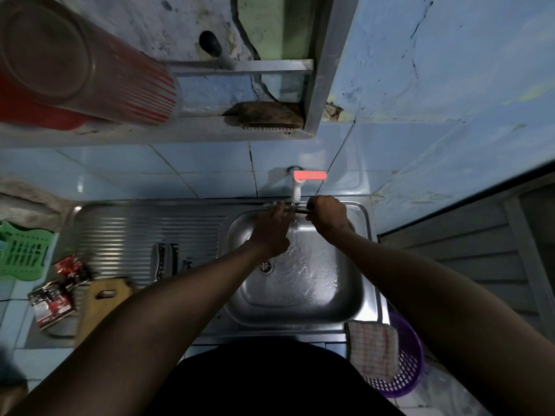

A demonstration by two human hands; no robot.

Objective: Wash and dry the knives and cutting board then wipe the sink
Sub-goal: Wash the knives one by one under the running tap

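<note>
Under the tap (296, 187), upper centre: right hand (326, 213) grips knife (295, 209) handle; blade runs leftward, horizontal; left hand (271, 232), fingers straight, rubs the blade.

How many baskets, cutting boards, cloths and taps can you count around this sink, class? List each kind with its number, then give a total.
Baskets: 2 (green basket, purple basket)
Cutting board: 1
Checked cloth: 1
Tap: 1
Total: 5
</note>
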